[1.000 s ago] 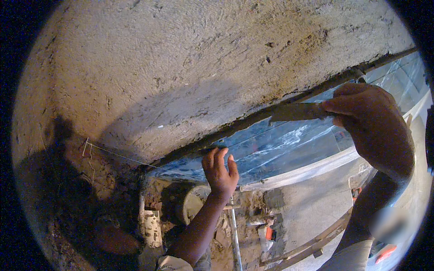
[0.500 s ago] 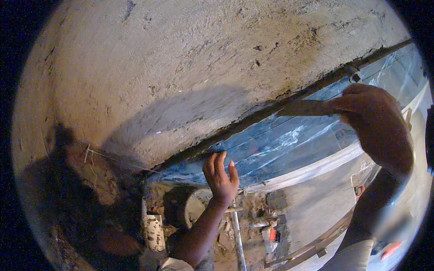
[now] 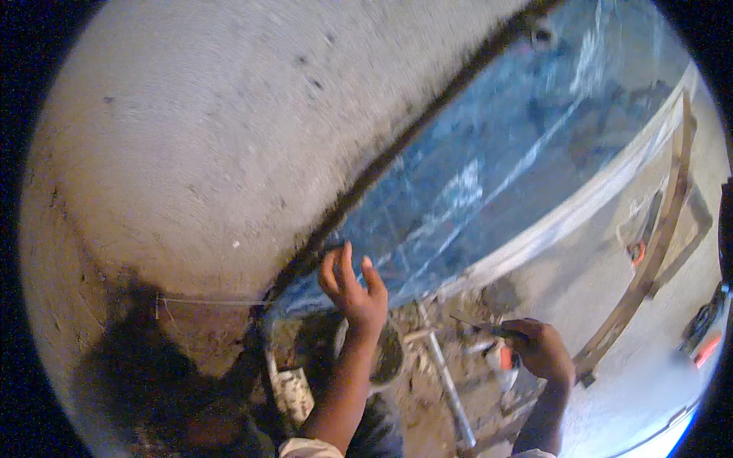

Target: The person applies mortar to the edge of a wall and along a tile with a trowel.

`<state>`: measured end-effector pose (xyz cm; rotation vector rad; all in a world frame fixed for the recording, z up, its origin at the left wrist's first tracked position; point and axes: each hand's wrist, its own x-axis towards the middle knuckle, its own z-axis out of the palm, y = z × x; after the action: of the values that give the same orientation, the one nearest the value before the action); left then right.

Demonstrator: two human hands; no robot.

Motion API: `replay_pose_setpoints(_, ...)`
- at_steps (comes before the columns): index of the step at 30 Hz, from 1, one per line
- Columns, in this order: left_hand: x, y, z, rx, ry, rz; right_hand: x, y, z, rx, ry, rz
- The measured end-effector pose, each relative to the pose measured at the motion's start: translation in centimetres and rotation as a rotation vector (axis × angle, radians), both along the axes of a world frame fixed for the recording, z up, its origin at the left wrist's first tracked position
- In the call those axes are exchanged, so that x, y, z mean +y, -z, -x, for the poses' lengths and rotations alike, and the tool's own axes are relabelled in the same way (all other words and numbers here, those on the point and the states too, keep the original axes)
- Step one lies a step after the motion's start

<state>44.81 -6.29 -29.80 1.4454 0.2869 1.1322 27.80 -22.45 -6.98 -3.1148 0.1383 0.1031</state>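
Observation:
A blue slab with white veins (image 3: 489,198) runs diagonally along the foot of a rough plastered wall (image 3: 191,153), with a dark gap (image 3: 416,130) between them. My left hand (image 3: 355,294) rests its fingertips on the slab near its narrow left end, fingers bent and apart. A small dark patch shows by those fingertips; I cannot tell whether it is a separate piece. Below the slab's front edge, my right hand (image 3: 544,349) grips a thin, flat-bladed hand tool (image 3: 486,327), its blade pointing left. The blade is clear of the slab.
Beneath my arms are a bucket (image 3: 389,360), a pale pipe (image 3: 450,389) and a speckled white container (image 3: 294,393) amid rubble. A long wooden strip (image 3: 660,259) lies at right, beside an orange-and-dark tool (image 3: 637,252). A string (image 3: 217,302) stretches along the wall's lower left.
My right hand has drawn the flat-bladed tool from the wall gap down and left, below the slab. The view has turned; my left hand still touches the slab.

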Motion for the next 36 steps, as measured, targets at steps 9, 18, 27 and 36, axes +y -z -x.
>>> replay_pose_setpoints(9, 1.2, 0.6, -1.1, -0.09, -0.01, -0.244, -6.9, 20.7, 2.3, 0.155, 0.571, -0.935)
replay_pose_setpoints(18, 2.9, 0.4, -0.3, -0.068, 0.102, -0.201, -6.9, 29.9, -2.6, 0.39, 0.516, -1.061)
replay_pose_setpoints(27, 4.6, 0.1, -0.6, 0.003, 0.211, -0.192, -6.4, 37.0, -9.4, 0.52, 0.53, -1.021)
replay_pose_setpoints(36, 4.7, -0.1, -0.2, 0.095, 0.243, -0.148, -5.9, 38.2, -13.3, 0.569, 0.205, -0.686)
